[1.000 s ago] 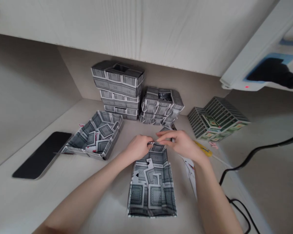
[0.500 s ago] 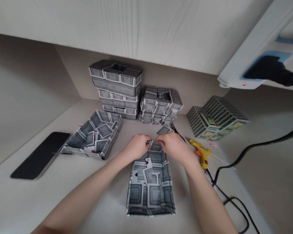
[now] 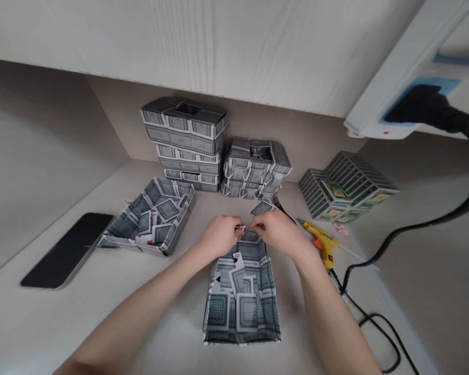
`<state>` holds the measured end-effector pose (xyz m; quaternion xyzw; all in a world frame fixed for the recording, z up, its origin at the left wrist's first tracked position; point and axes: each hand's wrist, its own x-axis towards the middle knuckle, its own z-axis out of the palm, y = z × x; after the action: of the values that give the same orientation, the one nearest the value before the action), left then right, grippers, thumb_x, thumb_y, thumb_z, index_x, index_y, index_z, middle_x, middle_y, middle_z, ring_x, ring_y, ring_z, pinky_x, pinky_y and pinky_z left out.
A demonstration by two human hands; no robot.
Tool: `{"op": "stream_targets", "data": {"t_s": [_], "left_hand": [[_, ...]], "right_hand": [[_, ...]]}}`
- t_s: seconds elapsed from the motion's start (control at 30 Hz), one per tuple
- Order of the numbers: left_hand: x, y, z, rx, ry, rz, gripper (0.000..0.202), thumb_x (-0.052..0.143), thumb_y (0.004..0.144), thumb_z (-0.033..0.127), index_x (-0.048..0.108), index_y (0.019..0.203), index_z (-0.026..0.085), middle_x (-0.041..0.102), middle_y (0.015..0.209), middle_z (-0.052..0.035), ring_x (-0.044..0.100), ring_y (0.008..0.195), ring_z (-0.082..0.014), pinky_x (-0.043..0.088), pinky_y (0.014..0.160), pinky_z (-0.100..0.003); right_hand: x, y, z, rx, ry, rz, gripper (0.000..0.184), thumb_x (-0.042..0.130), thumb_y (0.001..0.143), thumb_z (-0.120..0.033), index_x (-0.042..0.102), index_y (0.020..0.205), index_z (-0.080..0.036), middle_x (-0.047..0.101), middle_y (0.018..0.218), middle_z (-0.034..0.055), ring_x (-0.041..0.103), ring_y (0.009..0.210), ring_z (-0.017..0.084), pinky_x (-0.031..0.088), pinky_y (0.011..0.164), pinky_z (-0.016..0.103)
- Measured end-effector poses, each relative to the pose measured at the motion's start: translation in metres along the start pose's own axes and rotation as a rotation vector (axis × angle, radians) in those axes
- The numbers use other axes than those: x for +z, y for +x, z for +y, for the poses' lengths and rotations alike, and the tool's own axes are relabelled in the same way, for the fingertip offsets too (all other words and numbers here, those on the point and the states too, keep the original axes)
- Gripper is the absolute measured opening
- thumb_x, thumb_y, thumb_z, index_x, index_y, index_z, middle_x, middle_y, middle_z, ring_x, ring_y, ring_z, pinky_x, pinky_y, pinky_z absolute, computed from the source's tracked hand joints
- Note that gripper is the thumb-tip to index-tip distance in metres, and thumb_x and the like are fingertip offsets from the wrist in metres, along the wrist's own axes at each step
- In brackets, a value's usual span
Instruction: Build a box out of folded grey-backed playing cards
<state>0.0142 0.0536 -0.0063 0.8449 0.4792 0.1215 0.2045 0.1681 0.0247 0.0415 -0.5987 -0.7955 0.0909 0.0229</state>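
An open tray-like box made of playing cards lies lengthwise in front of me, with patterned grey card backs showing and loose cards inside. My left hand pinches the far rim of this box, fingers closed. Close beside it, my right hand grips the same rim between thumb and fingertips. The fingers partly cover the strip of card between them. Just beyond my right hand lies a single playing card, face down.
To the left stand a second card box with loose cards and a black phone. Behind are stacked card boxes and a shorter stack. At right are green card packs, a yellow glue gun, a black cable and a power strip.
My fingers have shifted slightly at the far rim, and the right fingertips are pinched a little tighter. The view has moved slightly. The box stays in place.
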Motion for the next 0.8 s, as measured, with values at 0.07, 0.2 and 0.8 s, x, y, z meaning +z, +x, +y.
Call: {"op": "stream_targets", "data": {"t_s": [0.07, 0.2, 0.8], "left_hand": [[0.000, 0.000, 0.001, 0.009, -0.017, -0.004, 0.020, 0.050, 0.077, 0.029, 0.065, 0.086, 0.020, 0.068, 0.080, -0.0062, 0.061, 0.076, -0.0191, 0.041, 0.065, -0.026], [-0.004, 0.000, -0.001, 0.040, -0.088, -0.035, 0.020, 0.051, 0.077, 0.029, 0.067, 0.083, 0.020, 0.069, 0.081, -0.0052, 0.061, 0.075, -0.0173, 0.041, 0.065, -0.024], [-0.014, 0.000, -0.007, 0.087, -0.223, -0.044, 0.017, 0.056, 0.072, 0.026, 0.067, 0.084, 0.021, 0.068, 0.085, -0.0006, 0.059, 0.076, -0.0152, 0.040, 0.067, -0.022]], "right_hand": [[-0.002, -0.001, 0.004, -0.042, 0.097, 0.001, 0.019, 0.049, 0.075, -0.015, 0.068, 0.078, -0.019, 0.066, 0.070, 0.0042, 0.058, 0.066, 0.013, 0.035, 0.059, 0.020], [-0.003, -0.003, 0.008, -0.061, 0.174, -0.001, 0.018, 0.050, 0.075, -0.016, 0.068, 0.076, -0.019, 0.066, 0.069, 0.0026, 0.057, 0.063, 0.012, 0.034, 0.056, 0.020], [0.000, 0.000, 0.005, -0.083, 0.177, -0.018, 0.016, 0.051, 0.075, -0.021, 0.067, 0.079, -0.020, 0.065, 0.068, 0.0018, 0.054, 0.061, 0.012, 0.031, 0.055, 0.020]]}}
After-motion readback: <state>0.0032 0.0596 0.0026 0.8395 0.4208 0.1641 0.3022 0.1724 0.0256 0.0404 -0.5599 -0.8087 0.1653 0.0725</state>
